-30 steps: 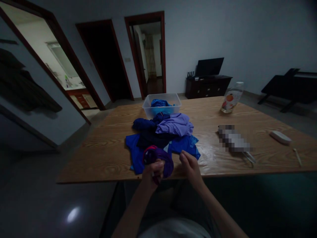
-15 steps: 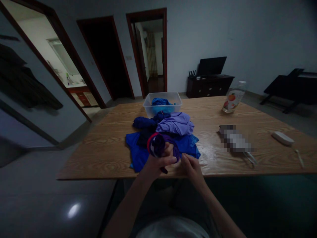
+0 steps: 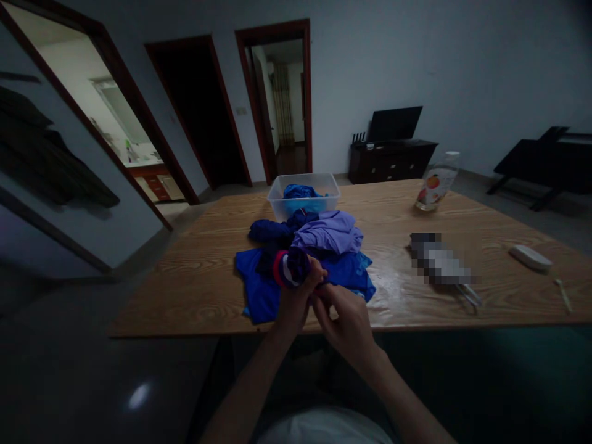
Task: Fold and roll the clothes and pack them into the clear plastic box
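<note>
My left hand (image 3: 298, 296) is wrapped around a rolled purple garment (image 3: 292, 266) with a pink and a white band at its near-left end. Close against it, my right hand (image 3: 345, 314) pinches the roll's right-hand side; its fingertips partly hide the fabric. Beneath both hands a bright blue garment (image 3: 256, 290) lies spread on the table. Behind the roll are a crumpled lavender garment (image 3: 328, 233) and a dark navy garment (image 3: 271, 230).
A clear plastic bin (image 3: 326, 185) with blue cloth (image 3: 300, 191) inside stands behind the pile on the wooden table (image 3: 185, 277). To the right are a labelled bottle (image 3: 437, 185), a blurred-out packet (image 3: 439, 262), a white case (image 3: 530, 257) and a thin pale stick (image 3: 563, 296).
My right hand has moved left and up to meet my left hand at the roll. My left hand has turned, and the loose purple fabric at the right is now gathered in.
</note>
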Available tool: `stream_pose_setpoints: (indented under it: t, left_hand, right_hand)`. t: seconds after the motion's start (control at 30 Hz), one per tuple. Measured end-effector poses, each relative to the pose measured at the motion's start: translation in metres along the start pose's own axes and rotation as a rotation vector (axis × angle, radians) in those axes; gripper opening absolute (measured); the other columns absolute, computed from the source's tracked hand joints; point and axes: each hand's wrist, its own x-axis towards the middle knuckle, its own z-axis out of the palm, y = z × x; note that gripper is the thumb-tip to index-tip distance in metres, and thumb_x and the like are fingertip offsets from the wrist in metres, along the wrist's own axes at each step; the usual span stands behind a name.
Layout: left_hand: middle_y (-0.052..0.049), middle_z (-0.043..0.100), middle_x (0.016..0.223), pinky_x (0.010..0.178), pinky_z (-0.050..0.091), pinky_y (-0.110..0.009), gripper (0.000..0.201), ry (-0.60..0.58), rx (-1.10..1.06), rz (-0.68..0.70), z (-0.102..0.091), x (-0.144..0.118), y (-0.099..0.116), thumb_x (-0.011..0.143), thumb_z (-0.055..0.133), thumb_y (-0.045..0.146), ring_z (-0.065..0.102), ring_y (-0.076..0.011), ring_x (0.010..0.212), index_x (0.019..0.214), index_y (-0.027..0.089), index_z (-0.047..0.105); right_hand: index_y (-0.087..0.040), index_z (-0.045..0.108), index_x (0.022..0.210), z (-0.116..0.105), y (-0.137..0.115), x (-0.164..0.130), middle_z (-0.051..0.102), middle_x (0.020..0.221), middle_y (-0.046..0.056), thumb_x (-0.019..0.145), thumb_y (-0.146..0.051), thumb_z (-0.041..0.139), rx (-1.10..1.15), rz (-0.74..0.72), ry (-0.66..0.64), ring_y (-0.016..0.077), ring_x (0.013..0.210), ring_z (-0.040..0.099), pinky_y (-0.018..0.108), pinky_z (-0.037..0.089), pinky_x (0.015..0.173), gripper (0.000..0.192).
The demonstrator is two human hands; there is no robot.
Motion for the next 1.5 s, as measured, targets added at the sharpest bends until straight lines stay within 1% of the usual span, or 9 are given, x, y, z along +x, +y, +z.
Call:
stream_pose_setpoints:
  t: [0.1, 0.33, 0.53, 0.7, 0.77, 0.87, 1.07, 1.33, 1.5]
  left_hand:
    - [0.001, 0.052, 0.067, 0.072, 0.048, -0.023, 0.050, 0.001, 0.019, 0.174, -0.005, 0.002, -0.008, 0.067, 0.084, 0.060, 0.052, -0.0123, 0.070, 0.067, 0.018, 0.056]
    - [0.004, 0.041, 0.051, 0.069, 0.047, -0.024, 0.061, 0.050, 0.015, 0.182, -0.008, 0.010, -0.019, 0.072, 0.080, 0.061, 0.041, -0.0077, 0.053, 0.052, 0.019, 0.040]
    - [0.007, 0.038, 0.059, 0.066, 0.044, -0.019, 0.041, -0.048, -0.131, 0.233, -0.001, 0.008, -0.004, 0.073, 0.083, 0.034, 0.040, -0.0062, 0.057, 0.068, 0.018, 0.045]
    - [0.004, 0.044, 0.072, 0.081, 0.049, -0.022, 0.048, -0.161, -0.009, 0.289, 0.001, 0.006, 0.001, 0.060, 0.090, 0.020, 0.047, -0.0082, 0.070, 0.070, 0.019, 0.043]
    - [0.004, 0.045, 0.076, 0.087, 0.049, -0.022, 0.047, -0.126, -0.010, 0.318, 0.002, 0.006, -0.002, 0.061, 0.088, 0.018, 0.048, -0.0080, 0.074, 0.073, 0.019, 0.043]
    - [0.005, 0.041, 0.076, 0.082, 0.047, -0.019, 0.046, -0.051, -0.059, 0.330, 0.006, 0.009, -0.004, 0.068, 0.084, 0.018, 0.046, -0.0061, 0.071, 0.075, 0.020, 0.039]
    - [0.004, 0.043, 0.076, 0.075, 0.048, -0.022, 0.049, 0.092, 0.059, 0.416, 0.010, 0.015, 0.001, 0.065, 0.090, 0.030, 0.046, -0.0087, 0.069, 0.075, 0.021, 0.042]
    - [0.001, 0.049, 0.080, 0.071, 0.052, -0.026, 0.044, 0.136, 0.145, 0.405, -0.003, 0.018, -0.007, 0.067, 0.087, 0.041, 0.053, -0.0127, 0.071, 0.081, 0.024, 0.049]
    - [0.000, 0.057, 0.085, 0.076, 0.056, -0.027, 0.041, 0.198, 0.125, 0.400, -0.008, 0.020, -0.012, 0.066, 0.087, 0.044, 0.062, -0.0149, 0.079, 0.084, 0.025, 0.055]
  right_hand:
    - [-0.019, 0.050, 0.078, -0.004, 0.001, 0.006, 0.051, 0.066, 0.002, 0.101, -0.022, 0.049, -0.061, -0.042, 0.047, 0.0146, 0.062, 0.049, 0.030, 0.029, 0.062, 0.024]
    - [-0.017, 0.051, 0.077, 0.014, 0.009, 0.005, 0.052, 0.066, 0.002, 0.103, -0.016, 0.046, -0.131, -0.119, 0.091, 0.0142, 0.061, 0.047, 0.031, 0.028, 0.063, 0.027]
    - [-0.017, 0.049, 0.068, 0.014, 0.011, 0.014, 0.047, 0.060, 0.000, 0.104, -0.025, 0.049, -0.171, -0.108, 0.170, 0.0127, 0.058, 0.043, 0.031, 0.032, 0.069, 0.037]
    - [-0.018, 0.054, 0.064, 0.008, 0.018, 0.016, 0.051, 0.054, 0.001, 0.107, -0.028, 0.042, -0.071, -0.015, 0.104, 0.0143, 0.056, 0.045, 0.030, 0.030, 0.063, 0.046]
    - [-0.019, 0.051, 0.059, 0.010, 0.018, 0.016, 0.051, 0.051, 0.001, 0.106, -0.029, 0.044, -0.001, 0.049, 0.086, 0.0150, 0.055, 0.045, 0.030, 0.028, 0.059, 0.049]
    - [-0.019, 0.045, 0.057, 0.018, 0.013, 0.016, 0.049, 0.050, 0.001, 0.107, -0.028, 0.037, 0.140, 0.096, 0.076, 0.0151, 0.055, 0.044, 0.030, 0.031, 0.063, 0.051]
    - [-0.017, 0.057, 0.085, 0.020, 0.003, 0.019, 0.062, 0.078, 0.005, 0.105, -0.030, 0.040, 0.268, 0.077, -0.010, 0.0168, 0.073, 0.052, 0.030, 0.035, 0.070, 0.029]
    - [-0.017, 0.056, 0.065, 0.013, 0.007, 0.024, 0.052, 0.057, 0.001, 0.103, -0.038, 0.046, 0.354, 0.230, -0.123, 0.0146, 0.062, 0.046, 0.027, 0.031, 0.059, 0.044]
    - [-0.017, 0.060, 0.077, 0.008, 0.000, 0.023, 0.060, 0.068, 0.001, 0.098, -0.040, 0.058, 0.373, 0.303, -0.044, 0.0130, 0.063, 0.052, 0.025, 0.037, 0.062, 0.031]
